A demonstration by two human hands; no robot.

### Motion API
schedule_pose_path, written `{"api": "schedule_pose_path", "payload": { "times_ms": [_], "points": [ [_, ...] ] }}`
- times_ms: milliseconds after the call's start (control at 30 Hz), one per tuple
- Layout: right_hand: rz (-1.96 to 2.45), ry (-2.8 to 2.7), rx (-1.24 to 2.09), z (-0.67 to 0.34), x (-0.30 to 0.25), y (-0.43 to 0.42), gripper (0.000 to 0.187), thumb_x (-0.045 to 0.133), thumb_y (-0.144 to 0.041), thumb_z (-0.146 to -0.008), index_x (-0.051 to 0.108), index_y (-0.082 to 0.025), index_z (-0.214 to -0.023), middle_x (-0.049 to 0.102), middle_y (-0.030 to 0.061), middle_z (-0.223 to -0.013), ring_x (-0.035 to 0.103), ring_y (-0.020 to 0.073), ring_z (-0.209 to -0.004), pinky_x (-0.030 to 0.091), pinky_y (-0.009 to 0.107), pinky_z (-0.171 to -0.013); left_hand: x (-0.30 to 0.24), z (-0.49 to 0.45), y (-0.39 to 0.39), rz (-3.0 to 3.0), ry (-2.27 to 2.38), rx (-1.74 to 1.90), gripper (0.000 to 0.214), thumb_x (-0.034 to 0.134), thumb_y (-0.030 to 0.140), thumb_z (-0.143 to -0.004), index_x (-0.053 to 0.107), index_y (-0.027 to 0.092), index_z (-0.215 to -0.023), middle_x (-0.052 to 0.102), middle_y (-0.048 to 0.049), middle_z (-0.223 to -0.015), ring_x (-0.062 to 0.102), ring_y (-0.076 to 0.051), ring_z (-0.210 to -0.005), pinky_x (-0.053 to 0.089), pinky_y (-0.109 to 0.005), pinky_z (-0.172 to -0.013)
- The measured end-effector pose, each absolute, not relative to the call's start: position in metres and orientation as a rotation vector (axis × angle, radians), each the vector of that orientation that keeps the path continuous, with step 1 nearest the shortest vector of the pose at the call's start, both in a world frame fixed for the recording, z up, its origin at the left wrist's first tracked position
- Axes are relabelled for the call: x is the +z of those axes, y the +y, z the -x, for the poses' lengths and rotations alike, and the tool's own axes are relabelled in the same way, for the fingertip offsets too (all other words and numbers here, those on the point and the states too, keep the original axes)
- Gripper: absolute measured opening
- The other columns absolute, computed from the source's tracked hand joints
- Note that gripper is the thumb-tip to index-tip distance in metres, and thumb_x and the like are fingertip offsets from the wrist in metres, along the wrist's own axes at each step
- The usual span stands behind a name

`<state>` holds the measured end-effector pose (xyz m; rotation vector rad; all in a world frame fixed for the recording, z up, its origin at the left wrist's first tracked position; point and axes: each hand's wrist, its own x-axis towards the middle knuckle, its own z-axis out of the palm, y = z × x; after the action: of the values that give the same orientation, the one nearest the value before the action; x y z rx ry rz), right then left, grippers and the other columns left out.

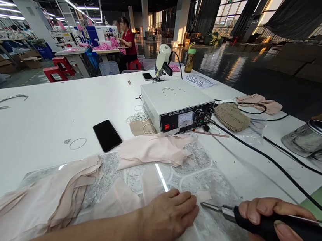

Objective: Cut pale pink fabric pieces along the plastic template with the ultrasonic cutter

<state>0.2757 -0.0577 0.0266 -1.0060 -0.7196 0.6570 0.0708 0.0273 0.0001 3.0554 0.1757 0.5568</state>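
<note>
My left hand lies palm down in the lower middle, fingers bent and pressed together, holding thin pale pink fabric against a clear plastic template. The thumb is hidden. From the right, my right hand grips the black handle of an ultrasonic cutter. Its metal tip points left and sits just beyond my left fingertips, near a small pale fabric end. Whether the tip touches the fabric, I cannot tell. Stacked pink fabric pieces lie at the left, and another pink pile rests at the template's far edge.
A white generator box stands behind the template, its black cable running right. Around it are a phone, pale elastic loops, a brown fabric bundle and a glass jug. A co-worker sits at a sewing machine beyond.
</note>
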Motion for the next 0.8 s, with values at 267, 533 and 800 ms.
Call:
{"api": "schedule_pose_path", "payload": {
  "times_ms": [267,533,800],
  "points": [
    [0.982,-0.733,0.584,-0.275,0.026,-0.054,0.012,0.066,-0.027,-0.075,0.055,-0.022,-0.078,0.051,-0.0024,-0.067,0.051,0.0123,-0.052,0.051,0.033,-0.049,0.003,-0.072,0.028,-3.069,0.170,0.543,0.027,0.038,0.015,-0.102,0.058,0.003,-0.115,0.063,-0.0162,-0.111,0.060,-0.023,-0.099,0.045,-0.033,-0.079],
    [0.962,-0.678,0.535,-0.276,0.030,-0.047,0.012,0.064,-0.021,-0.069,0.054,-0.022,-0.076,0.051,-0.0025,-0.066,0.050,0.0126,-0.051,0.050,0.034,-0.048,0.014,-0.064,0.018,-3.049,0.174,0.592,0.022,0.043,0.020,-0.102,0.057,0.006,-0.113,0.063,-0.0144,-0.109,0.059,-0.021,-0.097,0.045,-0.034,-0.084],
    [1.050,-0.766,0.506,-0.284,0.032,-0.057,0.007,0.064,-0.019,-0.069,0.057,-0.020,-0.073,0.055,-0.0006,-0.066,0.055,0.0148,-0.051,0.054,0.037,-0.051,0.020,-0.043,-0.004,-3.036,0.256,0.415,0.022,0.048,0.022,-0.100,0.057,0.006,-0.111,0.061,-0.0093,-0.090,0.057,-0.020,-0.081,0.047,-0.034,-0.079]
  ]
}}
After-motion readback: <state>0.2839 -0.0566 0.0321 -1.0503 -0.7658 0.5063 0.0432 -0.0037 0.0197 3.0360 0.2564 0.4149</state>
